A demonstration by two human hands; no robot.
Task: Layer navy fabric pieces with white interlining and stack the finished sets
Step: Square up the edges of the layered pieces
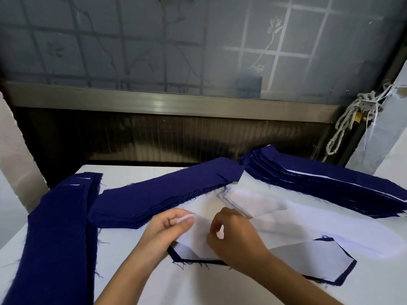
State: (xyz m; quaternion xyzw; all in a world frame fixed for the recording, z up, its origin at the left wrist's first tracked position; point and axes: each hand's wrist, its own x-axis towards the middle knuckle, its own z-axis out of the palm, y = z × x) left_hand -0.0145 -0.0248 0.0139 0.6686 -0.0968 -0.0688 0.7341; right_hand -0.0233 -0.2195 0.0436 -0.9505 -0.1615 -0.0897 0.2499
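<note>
While I watch through the head camera, both hands work at the near middle of the white counter (136, 289). My left hand (169, 227) has its fingers curled, thumb and fingertips pinching the edge of a thin white interlining piece (199, 236). My right hand (233, 234) is curled too, gripping the same sheet from the other side, so the sheet is held between the 2 hands just above the counter. Below them lies a navy fabric piece (343, 280) with pointed ends, covered by white interlining (312, 258) so that only a dark border shows around it. Just beyond the hands sits a small pile of loose white interlining (248, 200). I see 3 navy stacks around this spot: 1 long stack (57, 238) running down the left edge, 1 stack (163, 192) lying diagonally behind the hands, and 1 tall stack (326, 186) at the far right with white edges showing between its layers. Behind the counter stands a frosted window (176, 45).
</note>
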